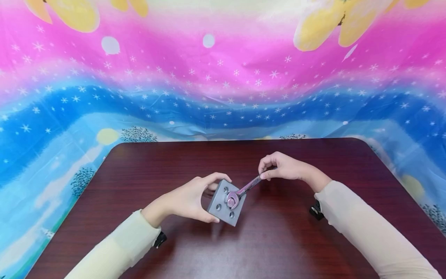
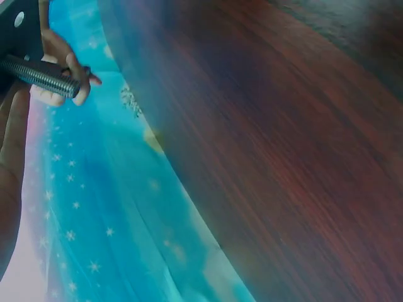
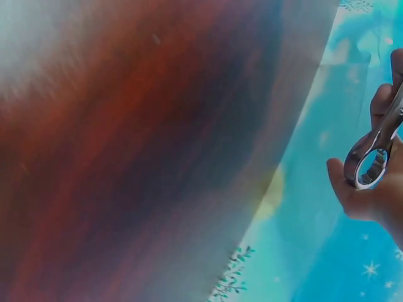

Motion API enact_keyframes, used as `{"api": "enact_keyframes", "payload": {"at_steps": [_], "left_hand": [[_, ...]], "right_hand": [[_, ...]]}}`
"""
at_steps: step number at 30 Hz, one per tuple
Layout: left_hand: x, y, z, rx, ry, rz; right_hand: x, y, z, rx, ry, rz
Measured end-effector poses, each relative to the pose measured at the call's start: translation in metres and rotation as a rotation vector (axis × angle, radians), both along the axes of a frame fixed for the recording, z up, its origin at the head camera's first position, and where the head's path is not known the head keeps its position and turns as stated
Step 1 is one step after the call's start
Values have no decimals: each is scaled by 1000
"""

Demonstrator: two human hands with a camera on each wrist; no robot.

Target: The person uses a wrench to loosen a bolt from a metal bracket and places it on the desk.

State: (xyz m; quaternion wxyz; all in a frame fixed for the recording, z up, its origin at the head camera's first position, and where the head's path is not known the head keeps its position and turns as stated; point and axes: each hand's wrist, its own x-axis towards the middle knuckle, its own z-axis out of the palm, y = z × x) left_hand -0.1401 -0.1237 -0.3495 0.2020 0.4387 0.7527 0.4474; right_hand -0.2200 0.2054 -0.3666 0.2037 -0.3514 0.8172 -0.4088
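Left hand [image 1: 188,199] has the drilled metal plate [image 1: 225,212] by opposite edges, up off the bench [image 1: 285,240], so a light grip could let it twist. The hex bolt [image 1: 231,202] sits through it; tilt the combination wrench [image 1: 250,185] and its open end could slip off the head. Right hand [image 1: 283,166] pinches the other end, so wobble's my worry.

Can't tell what kind of place tbh: round-cornered, reddish-brown wood-grain table [image 1: 285,236], pink-and-blue snowflake-print cloth [image 1: 223,77] behind.
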Motion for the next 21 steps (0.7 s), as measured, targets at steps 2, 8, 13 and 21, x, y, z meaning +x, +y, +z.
{"api": "enact_keyframes", "payload": {"at_steps": [2,8,13,21], "left_hand": [[-1,3,0,-12,-14,-38],[-3,7,1,-4,-35,-56],[-6,-2,3,34,3,55],[-6,-11,0,69,77,210]], "right_hand": [[-3,-1,5,28,26,8],[-3,5,16,73,92,5],[7,17,14,45,193,-67],[36,26,4,15,308,-240]]}}
